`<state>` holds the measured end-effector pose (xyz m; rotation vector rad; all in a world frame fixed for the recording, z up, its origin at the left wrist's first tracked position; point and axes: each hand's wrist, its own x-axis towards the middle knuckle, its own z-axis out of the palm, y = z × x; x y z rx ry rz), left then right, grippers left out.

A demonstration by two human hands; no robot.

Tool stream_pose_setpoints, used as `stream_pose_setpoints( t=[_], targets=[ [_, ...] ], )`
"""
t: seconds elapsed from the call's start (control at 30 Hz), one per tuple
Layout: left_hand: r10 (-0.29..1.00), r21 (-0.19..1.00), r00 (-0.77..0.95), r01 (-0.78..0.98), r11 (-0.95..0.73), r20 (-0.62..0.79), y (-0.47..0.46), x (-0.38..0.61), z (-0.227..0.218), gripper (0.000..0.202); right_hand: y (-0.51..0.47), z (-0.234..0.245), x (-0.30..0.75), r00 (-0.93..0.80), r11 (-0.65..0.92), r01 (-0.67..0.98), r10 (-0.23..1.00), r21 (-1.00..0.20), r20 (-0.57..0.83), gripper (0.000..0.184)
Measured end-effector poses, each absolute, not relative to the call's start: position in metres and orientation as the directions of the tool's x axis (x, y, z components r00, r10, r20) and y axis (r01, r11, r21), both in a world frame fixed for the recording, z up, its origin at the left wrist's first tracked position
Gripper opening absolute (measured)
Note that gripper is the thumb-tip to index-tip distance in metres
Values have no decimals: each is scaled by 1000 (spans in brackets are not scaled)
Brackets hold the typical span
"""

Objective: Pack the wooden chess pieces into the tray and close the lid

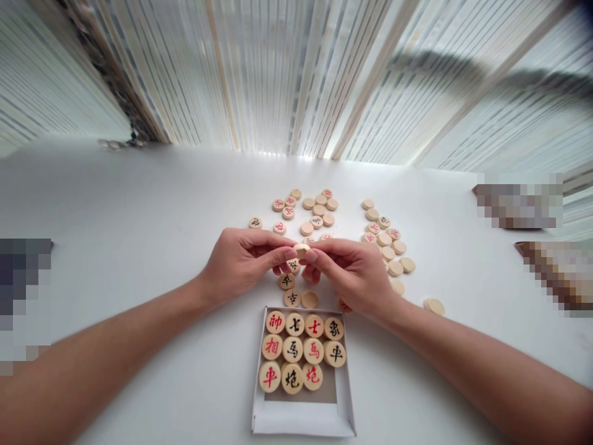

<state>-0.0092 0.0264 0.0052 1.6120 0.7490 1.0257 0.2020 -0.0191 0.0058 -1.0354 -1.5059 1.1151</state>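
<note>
Between the fingertips of my left hand and my right hand is a round wooden Chinese chess piece, pinched from both sides above the table. Its marked face cannot be made out. Just below my hands lies a shallow white box holding several pieces in rows, with red and black characters facing up. The front part of the box shows its bare grey and white bottom. Close beneath my fingers are black-lettered pieces and a blank-side-up piece. My right hand partly hides a red-lettered piece.
Loose chess pieces, some blank side up, lie scattered beyond my hands and to the right. Two stacked pieces sit further right. Blurred-out objects stand at the left and right edges of the white table. A striped curtain hangs behind.
</note>
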Motion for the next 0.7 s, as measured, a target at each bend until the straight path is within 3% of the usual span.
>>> stream_pose_setpoints(
  t=[0.27,0.7],
  targets=[
    [855,957,443,-26,-288,269,24,-9,2,31,-17,7,205,-224,106,109,971,-988,80,39],
    [844,946,456,13,-323,282,24,-10,4,29,-15,5,205,-268,106,133,961,-985,67,34]
  ],
)
